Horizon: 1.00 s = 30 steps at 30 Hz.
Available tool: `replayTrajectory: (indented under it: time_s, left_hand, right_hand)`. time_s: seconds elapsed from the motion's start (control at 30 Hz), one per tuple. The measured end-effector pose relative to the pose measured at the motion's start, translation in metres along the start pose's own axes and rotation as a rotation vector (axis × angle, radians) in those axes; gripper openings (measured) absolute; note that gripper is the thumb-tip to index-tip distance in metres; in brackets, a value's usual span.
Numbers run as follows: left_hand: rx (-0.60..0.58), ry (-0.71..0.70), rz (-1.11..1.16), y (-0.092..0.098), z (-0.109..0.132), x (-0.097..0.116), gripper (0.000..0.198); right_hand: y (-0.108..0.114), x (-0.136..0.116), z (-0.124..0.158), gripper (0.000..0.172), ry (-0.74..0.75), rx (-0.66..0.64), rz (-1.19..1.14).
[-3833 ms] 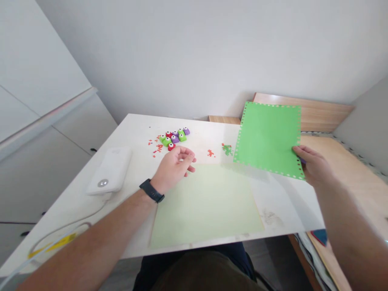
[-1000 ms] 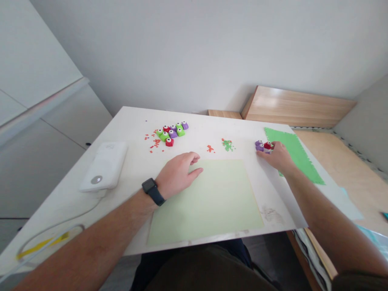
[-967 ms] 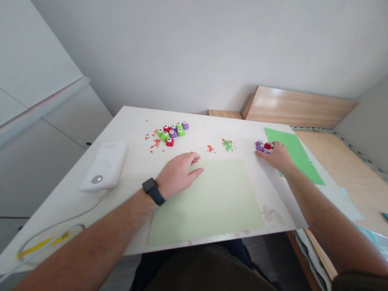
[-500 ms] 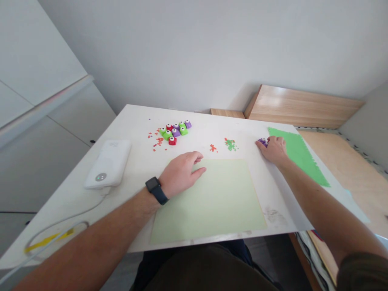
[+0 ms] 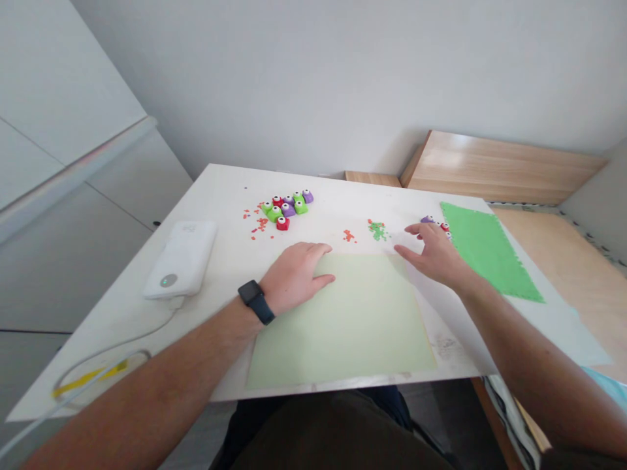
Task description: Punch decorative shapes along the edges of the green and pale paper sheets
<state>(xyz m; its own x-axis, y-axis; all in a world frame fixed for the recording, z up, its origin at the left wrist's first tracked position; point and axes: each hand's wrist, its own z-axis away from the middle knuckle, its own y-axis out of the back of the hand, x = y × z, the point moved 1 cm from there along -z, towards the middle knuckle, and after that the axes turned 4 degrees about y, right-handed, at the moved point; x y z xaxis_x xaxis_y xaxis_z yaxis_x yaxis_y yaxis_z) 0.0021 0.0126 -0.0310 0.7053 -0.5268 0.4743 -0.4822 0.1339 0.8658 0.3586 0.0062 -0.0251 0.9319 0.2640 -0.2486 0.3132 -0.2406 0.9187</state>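
My left hand (image 5: 297,274) lies relaxed on the near edge of a pale green paper sheet (image 5: 343,323), holding nothing. My right hand (image 5: 434,256) hovers open over the white table, fingers spread, just in front of a small group of purple and red craft punches (image 5: 435,226). That group sits beside a bright green sheet with a ragged edge (image 5: 490,251). Farther left stands a tight cluster of green, purple and red craft punches (image 5: 287,209). A lone red punch (image 5: 283,223) sits at its front.
Red paper bits (image 5: 262,224) and green paper bits (image 5: 377,230) are scattered on the white table (image 5: 220,189). A white power bank (image 5: 180,259) lies at left, its cable trailing off the table edge. A wooden board (image 5: 499,166) stands behind the table.
My right hand has lifted off the small punch group and moved back toward me, fingers spreading. Those punches now show beyond its fingertips. My left hand stays in place.
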Motion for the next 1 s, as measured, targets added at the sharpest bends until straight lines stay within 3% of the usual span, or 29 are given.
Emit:
replayTrajectory:
  time_s: [0.07,0.17,0.43,1.0]
  left_hand:
    - [-0.002,-0.018,-0.024,0.0,0.0,0.0,0.047]
    - [-0.005,-0.022,-0.031,0.0,-0.001,0.0,0.048]
    - [-0.001,-0.023,-0.023,-0.001,-0.003,-0.003,0.048]
    - [0.016,-0.047,-0.07,0.001,0.0,-0.001,0.041]
  right_hand:
    - [0.001,-0.016,0.007,0.044,0.052,-0.152,-0.12]
    - [-0.002,-0.03,0.012,0.044,0.08,-0.221,-0.164]
    - [-0.018,-0.029,0.016,0.045,0.037,-0.182,-0.223]
    - [-0.02,-0.032,0.021,0.034,0.07,-0.119,-0.223]
